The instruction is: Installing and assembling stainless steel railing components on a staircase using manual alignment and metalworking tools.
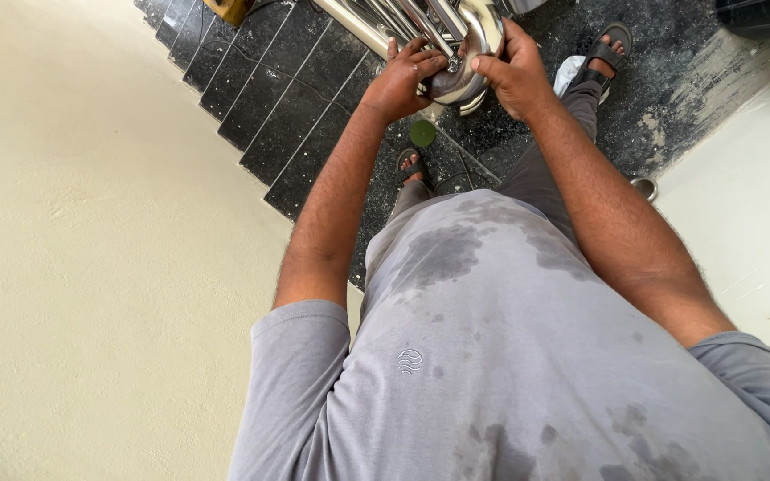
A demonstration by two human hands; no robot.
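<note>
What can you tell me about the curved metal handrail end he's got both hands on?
The handrail end is polished, mirror-bright steel tubing that curls into a rounded bend at the foot of the railing, above dark speckled stair treads. The left hand cups its lower curve; the right hand grips its right side. Slimmer parallel rails run up-left from it.

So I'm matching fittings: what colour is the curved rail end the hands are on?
Shiny silver, polished metal, seen in the head view.
</note>
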